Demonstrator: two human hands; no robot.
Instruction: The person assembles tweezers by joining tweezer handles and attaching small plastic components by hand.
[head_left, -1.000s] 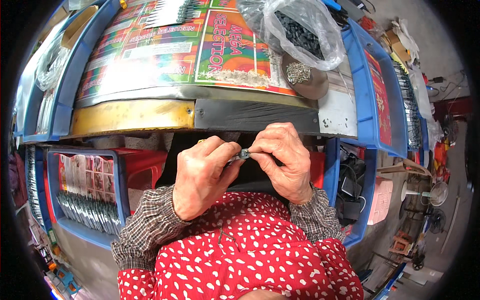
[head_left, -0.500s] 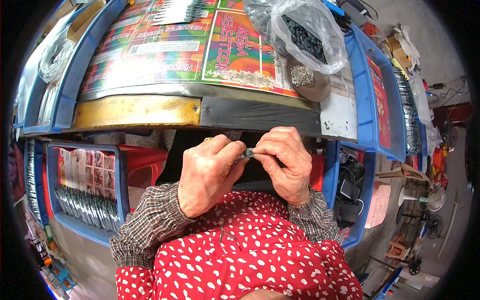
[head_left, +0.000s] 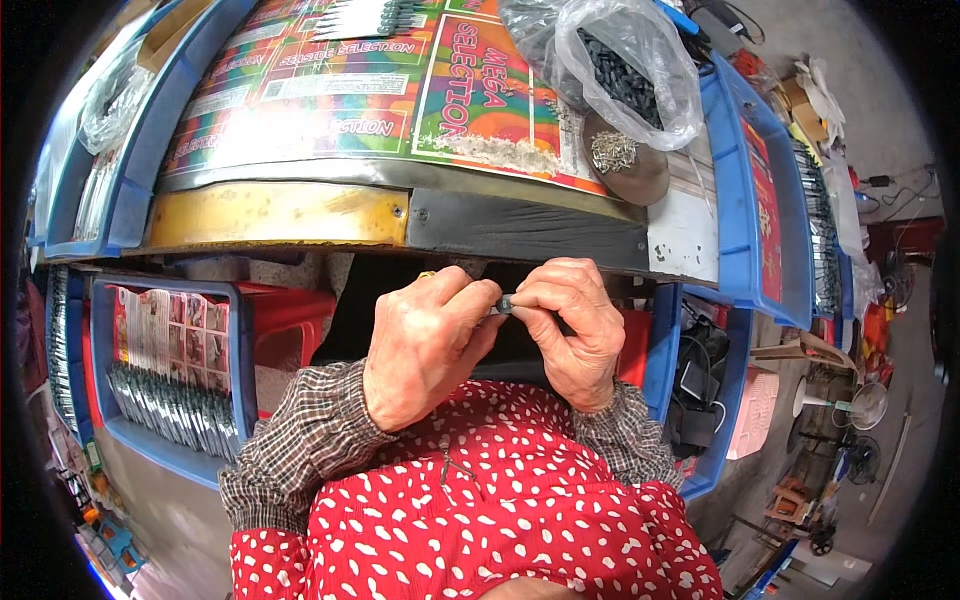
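Just off the table's front edge, my two hands meet over a small dark grey-green part (head_left: pixel 504 303). My left hand (head_left: pixel 422 340) is closed, its thumb and forefinger pinching the part's left side. From the other side my right hand (head_left: pixel 570 330) pinches it between thumb and fingertips. Most of the part is covered by my fingers, so its exact kind cannot be made out. Beyond the hands, on the table, a clear plastic bag (head_left: pixel 682 105) holds many small black pieces (head_left: pixel 622 85). Small shiny metal pieces (head_left: pixel 612 152) lie in a round brown dish (head_left: pixel 640 185).
Colourful printed sheets (head_left: pixel 300 95) cover the table (head_left: pixel 280 215). Thin pieces with dark ends (head_left: pixel 365 18) lie at its far side. Blue crates flank it; the lower left crate (head_left: pixel 243 380) holds rows of dark-handled pieces (head_left: pixel 175 410). Black items (head_left: pixel 700 375) fill another crate at right.
My left hand has turned and shifted slightly right, covering more of the small part. The right hand keeps its pinch almost in place. The view has moved a little.
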